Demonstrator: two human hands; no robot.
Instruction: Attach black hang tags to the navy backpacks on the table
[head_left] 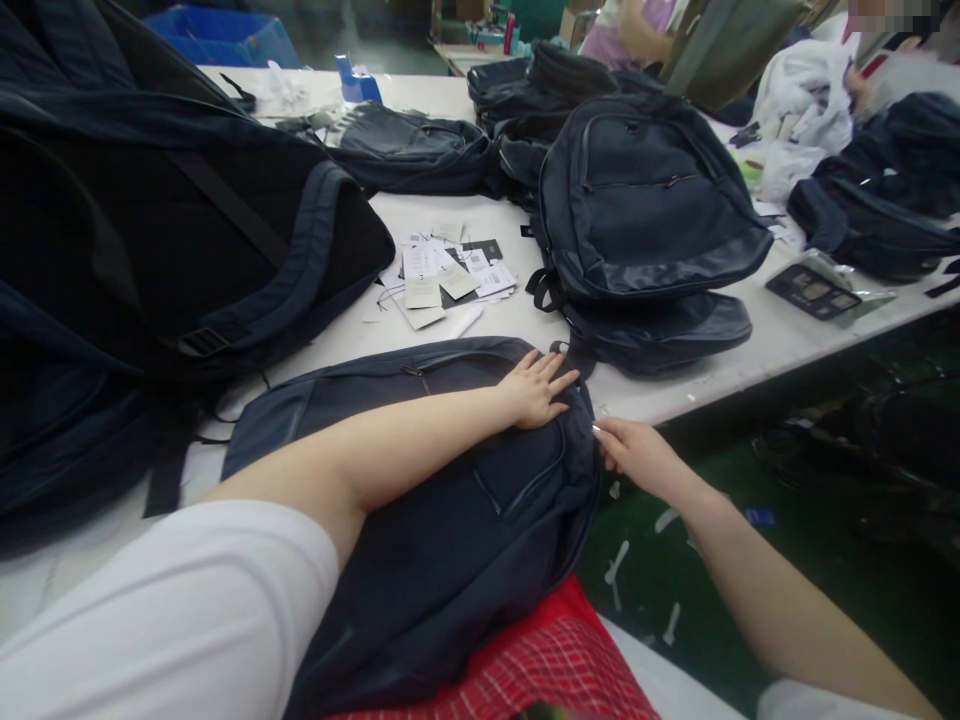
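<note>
A dark navy backpack [450,480] lies flat before me, its front pocket zippers facing up. My left hand [534,390] rests on its upper part, palm down with the fingers spread. At the right edge of the same backpack, my right hand [626,452] has its fingers pinched together. A small whitish glint shows at those fingertips, too small to tell what it is. Red checked cloth [547,650] shows beneath the backpack's lower end.
More navy backpacks [645,200] are stacked ahead on the white table [360,345], and a big pile [150,240] stands left. Paper tags [442,275] lie between. A blue bin [221,38] stands behind. Another person's arm [645,35] shows at the back. Scraps litter the green floor [720,580].
</note>
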